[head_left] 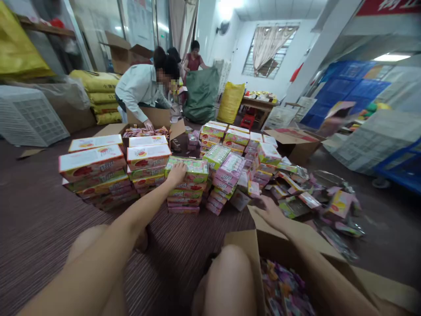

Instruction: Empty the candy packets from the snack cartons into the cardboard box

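My left hand (177, 174) is on a green-and-pink display box (196, 166) at the top of a stack, its fingers curled over the top edge. Small wrapped pieces fill that box. My right hand (268, 211) is above a flap of the open carton, fingers apart and holding nothing that I can make out. Just beyond its fingertips is a small pink-and-yellow box (254, 188). Beside my knee, the open brown carton (242, 248) contains many loose wrapped pieces (284, 285). A pink display box (231, 166) tops the neighbouring leaning stack.
White-topped boxes (95, 159) are stacked at the left, and more stacks (237, 136) rise behind. Torn packaging and opened boxes (315, 199) litter the floor at right. Across the stacks, a person in a light shirt (138, 90) reaches into another carton (179, 128). A blue cart (399, 169) is far right.
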A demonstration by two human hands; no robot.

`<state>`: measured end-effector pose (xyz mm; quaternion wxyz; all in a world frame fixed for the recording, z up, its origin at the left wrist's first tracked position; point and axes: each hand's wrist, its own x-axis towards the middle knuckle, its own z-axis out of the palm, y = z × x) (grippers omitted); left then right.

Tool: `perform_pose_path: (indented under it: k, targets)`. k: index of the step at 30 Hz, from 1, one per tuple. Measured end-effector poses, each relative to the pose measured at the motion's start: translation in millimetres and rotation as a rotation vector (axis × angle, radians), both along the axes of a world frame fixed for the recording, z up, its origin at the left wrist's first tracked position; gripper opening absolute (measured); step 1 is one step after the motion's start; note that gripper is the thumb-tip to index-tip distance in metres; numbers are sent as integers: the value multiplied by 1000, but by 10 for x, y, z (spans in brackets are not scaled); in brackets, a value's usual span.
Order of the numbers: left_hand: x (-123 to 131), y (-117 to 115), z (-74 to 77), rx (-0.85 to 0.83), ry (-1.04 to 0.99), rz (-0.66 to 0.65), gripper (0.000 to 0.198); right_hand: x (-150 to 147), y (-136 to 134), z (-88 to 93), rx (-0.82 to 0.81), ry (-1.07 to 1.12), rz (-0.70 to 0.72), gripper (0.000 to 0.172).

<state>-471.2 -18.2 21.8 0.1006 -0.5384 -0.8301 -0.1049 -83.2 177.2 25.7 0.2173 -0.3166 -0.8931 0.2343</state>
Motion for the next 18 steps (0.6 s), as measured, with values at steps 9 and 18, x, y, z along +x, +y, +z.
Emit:
perform_pose_path:
  k: [9, 18]
  targets:
    - [-144, -22, -4, -19, -19, -194, 30, -284, -892, 315, -183, -55, 96, 39]
    - [1296, -705, 824, 530, -507, -425, 14, -519, -1374, 320, -773, 548, -11, 87]
